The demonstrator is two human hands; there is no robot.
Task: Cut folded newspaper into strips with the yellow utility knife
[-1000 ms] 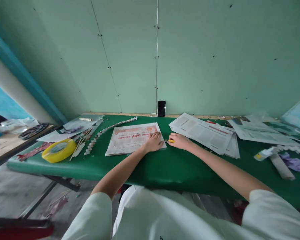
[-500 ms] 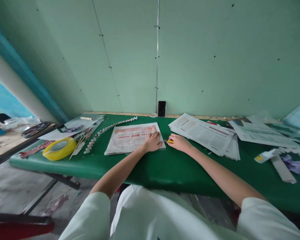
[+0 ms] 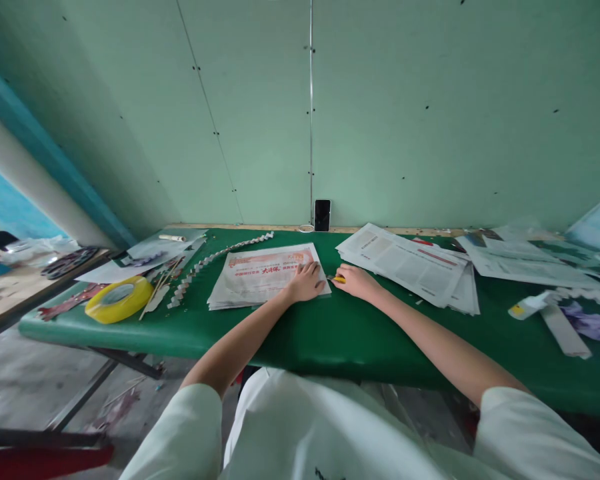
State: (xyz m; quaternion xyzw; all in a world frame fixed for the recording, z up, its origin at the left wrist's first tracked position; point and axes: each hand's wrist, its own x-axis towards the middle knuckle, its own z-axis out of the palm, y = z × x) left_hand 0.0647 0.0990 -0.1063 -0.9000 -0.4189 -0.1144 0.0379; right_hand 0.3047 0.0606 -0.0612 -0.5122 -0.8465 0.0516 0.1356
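The folded newspaper [image 3: 263, 277] with red print lies flat on the green table [image 3: 330, 333], right under the left hand [image 3: 307, 281]. That hand is open, its fingers spread and pressing down on the paper's near right corner. Just beside it, to the right, the right hand [image 3: 356, 281] is curled shut around a small yellow cutter [image 3: 338, 279]. Only the yellow tip pokes out toward the paper's right edge. I cannot tell if the tip touches the paper. Both bare arms reach out from white sleeves [image 3: 180, 433].

Just past the right hand lies a loose pile of newspaper pages [image 3: 410, 263], fanned out and overlapping. Farther right of that hand are more sheets [image 3: 525, 267], a white glue tube [image 3: 527, 307] with a yellow mark, a rolled paper stick [image 3: 563, 330] and a bit of purple paper [image 3: 587, 325].

Left of the left hand, a long folded paper chain [image 3: 215, 263] curves from the back of the table toward the front. Beyond it sit thin wooden sticks [image 3: 157, 287] and a big roll of yellow tape [image 3: 119, 299], lying flat near the table's front edge. More papers [image 3: 145, 257] lie behind the tape.

Straight ahead of both hands, a black phone [image 3: 322, 215] stands upright against the pale green wall [image 3: 380, 113].
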